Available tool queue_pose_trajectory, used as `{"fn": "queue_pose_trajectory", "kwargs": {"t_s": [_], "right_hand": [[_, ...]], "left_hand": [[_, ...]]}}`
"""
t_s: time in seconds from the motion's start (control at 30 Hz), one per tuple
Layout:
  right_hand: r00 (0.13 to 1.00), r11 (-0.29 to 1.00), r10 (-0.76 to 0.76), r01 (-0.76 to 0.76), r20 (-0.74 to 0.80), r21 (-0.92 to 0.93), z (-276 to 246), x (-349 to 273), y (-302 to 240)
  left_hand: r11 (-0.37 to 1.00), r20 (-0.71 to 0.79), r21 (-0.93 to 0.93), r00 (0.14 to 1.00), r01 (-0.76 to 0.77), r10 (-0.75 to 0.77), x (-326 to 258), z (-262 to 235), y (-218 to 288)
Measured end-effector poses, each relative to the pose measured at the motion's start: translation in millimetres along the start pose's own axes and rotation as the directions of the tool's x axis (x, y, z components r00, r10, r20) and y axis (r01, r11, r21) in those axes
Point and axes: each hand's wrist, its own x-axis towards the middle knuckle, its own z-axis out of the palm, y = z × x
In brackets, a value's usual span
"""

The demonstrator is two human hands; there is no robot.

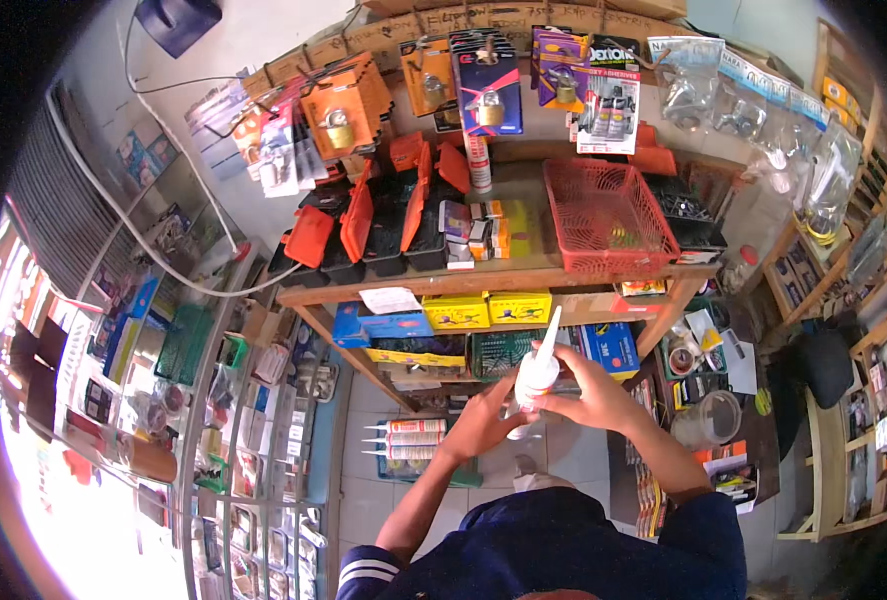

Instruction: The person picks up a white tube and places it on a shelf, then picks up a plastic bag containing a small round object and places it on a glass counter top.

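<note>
A white sealant cartridge (537, 377) with a long tapered nozzle is held upright in front of me, its tip pointing up and away. My left hand (486, 415) grips it from the left side. From the right, my right hand (592, 393) closes around it, with the thumb across the front and fingers behind. The cartridge's lower end is partly hidden by my hands. Low to the left, several similar sealant cartridges (411, 440) lie side by side in a green tray (472, 473), their nozzles pointing left.
Ahead stands a wooden shelf (364, 291) with a red plastic basket (609, 215), black bins with orange lids (360, 222) and yellow boxes (489, 309). Carded padlocks (491, 100) hang above. Glass-fronted shelving (254, 430) lines the left; a clear tub (709, 420) sits at right.
</note>
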Motion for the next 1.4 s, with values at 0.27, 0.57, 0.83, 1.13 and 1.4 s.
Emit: {"fn": "queue_pose_trajectory", "kwargs": {"t_s": [0.27, 0.57, 0.83, 1.13, 1.4], "right_hand": [[0.982, 0.98, -0.181, 0.176, -0.046, -0.088, -84, 56, 6], [0.916, 0.919, -0.389, 0.379, -0.091, -0.111, -118, 104, -8], [0.841, 0.833, -0.523, 0.471, -0.137, -0.292, -132, 141, 0], [0.885, 0.856, -0.444, 0.374, -0.137, -0.358, -140, 184, 23], [0.869, 0.813, -0.454, 0.316, -0.194, -0.49, -150, 239, 76]], "left_hand": [[0.963, -0.161, 0.12, 0.953, -0.24, 0.257, 91, -17, 35], [0.926, -0.197, 0.114, 0.906, -0.359, 0.375, 148, -62, 60], [0.777, -0.288, 0.546, 0.8, -0.315, 0.527, 178, -101, 53], [0.331, -0.025, 0.933, 0.896, -0.138, 0.444, 241, -132, -9], [0.255, 0.029, 0.964, 0.983, -0.076, 0.184, 272, -113, -14]]}}
